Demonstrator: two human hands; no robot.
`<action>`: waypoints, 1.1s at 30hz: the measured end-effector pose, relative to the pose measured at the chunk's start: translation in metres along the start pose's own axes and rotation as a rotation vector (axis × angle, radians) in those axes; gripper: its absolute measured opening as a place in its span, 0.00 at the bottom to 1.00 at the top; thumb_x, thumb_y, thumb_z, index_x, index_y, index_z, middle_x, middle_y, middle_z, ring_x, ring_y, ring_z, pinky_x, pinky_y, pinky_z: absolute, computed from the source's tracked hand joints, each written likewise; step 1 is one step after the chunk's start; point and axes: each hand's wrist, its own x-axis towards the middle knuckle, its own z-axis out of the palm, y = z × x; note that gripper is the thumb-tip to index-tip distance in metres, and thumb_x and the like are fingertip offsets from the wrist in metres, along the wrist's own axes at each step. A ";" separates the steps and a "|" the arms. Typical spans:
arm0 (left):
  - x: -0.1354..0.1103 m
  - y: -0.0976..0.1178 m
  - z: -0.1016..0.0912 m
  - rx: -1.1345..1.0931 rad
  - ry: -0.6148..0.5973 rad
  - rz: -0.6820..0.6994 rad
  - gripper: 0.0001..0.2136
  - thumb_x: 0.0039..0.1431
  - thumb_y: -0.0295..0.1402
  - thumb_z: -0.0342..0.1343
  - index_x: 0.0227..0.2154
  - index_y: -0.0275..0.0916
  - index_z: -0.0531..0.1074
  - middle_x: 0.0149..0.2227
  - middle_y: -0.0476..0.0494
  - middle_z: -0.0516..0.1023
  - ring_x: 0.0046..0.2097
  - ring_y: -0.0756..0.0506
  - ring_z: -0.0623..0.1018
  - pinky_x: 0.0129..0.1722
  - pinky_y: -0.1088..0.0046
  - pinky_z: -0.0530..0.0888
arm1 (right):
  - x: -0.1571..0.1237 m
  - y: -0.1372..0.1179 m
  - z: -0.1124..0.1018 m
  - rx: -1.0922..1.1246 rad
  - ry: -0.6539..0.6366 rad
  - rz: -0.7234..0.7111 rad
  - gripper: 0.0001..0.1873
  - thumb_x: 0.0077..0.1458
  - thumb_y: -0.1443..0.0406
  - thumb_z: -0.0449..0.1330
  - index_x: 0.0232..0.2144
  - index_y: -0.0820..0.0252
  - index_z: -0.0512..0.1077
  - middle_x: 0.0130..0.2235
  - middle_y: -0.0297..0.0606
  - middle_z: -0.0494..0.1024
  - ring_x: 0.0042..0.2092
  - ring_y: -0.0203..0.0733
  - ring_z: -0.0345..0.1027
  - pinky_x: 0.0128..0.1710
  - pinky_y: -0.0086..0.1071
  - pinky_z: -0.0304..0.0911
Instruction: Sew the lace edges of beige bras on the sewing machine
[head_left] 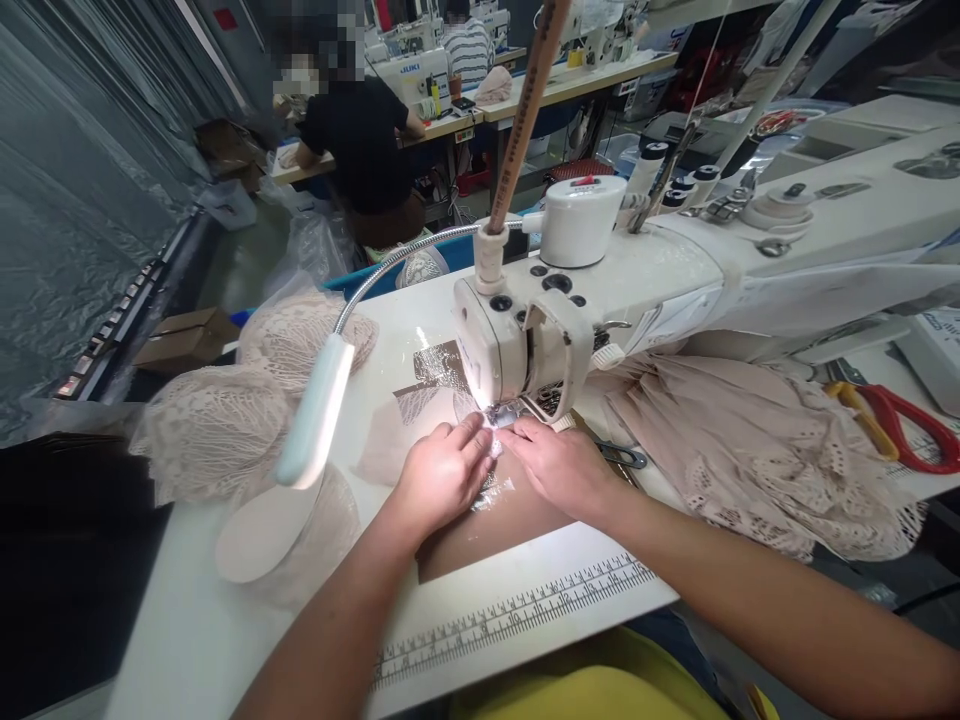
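My left hand (442,470) and my right hand (559,462) lie side by side on the table, just in front of the white sewing machine's head (525,340). Between them sits a small piece of beige lace (495,490), brightly lit, right under the needle area. The left fingers are curled and pinch the lace's edge. My right hand's fingers are pressed down together on the lace. A flexible lamp (315,415) hangs to the left of my left hand.
Piles of beige lace pieces lie at left (217,425) and at right (750,460). Red-handled scissors (911,430) rest at far right. A printed ruler (517,615) runs along the table's front edge. A person in black sits at another machine behind.
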 end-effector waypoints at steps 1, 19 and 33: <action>-0.002 0.000 0.000 -0.030 0.008 0.019 0.16 0.64 0.37 0.45 0.48 0.38 0.71 0.53 0.41 0.71 0.35 0.44 0.72 0.33 0.65 0.73 | 0.000 0.001 0.000 0.007 -0.010 0.013 0.17 0.55 0.74 0.51 0.43 0.60 0.74 0.33 0.39 0.74 0.30 0.39 0.61 0.27 0.32 0.50; -0.008 0.000 -0.003 -0.219 0.012 0.079 0.15 0.62 0.34 0.48 0.49 0.38 0.70 0.51 0.40 0.74 0.44 0.41 0.72 0.44 0.61 0.71 | -0.009 0.003 0.001 -0.004 -0.066 -0.077 0.15 0.56 0.72 0.53 0.44 0.59 0.73 0.35 0.39 0.73 0.35 0.41 0.62 0.31 0.34 0.47; -0.002 -0.017 0.005 -0.138 0.081 -0.038 0.16 0.62 0.37 0.48 0.50 0.38 0.70 0.54 0.40 0.72 0.48 0.39 0.70 0.48 0.57 0.68 | -0.005 0.003 0.006 0.084 -0.019 -0.001 0.19 0.57 0.72 0.50 0.48 0.60 0.73 0.34 0.38 0.75 0.29 0.39 0.65 0.28 0.33 0.54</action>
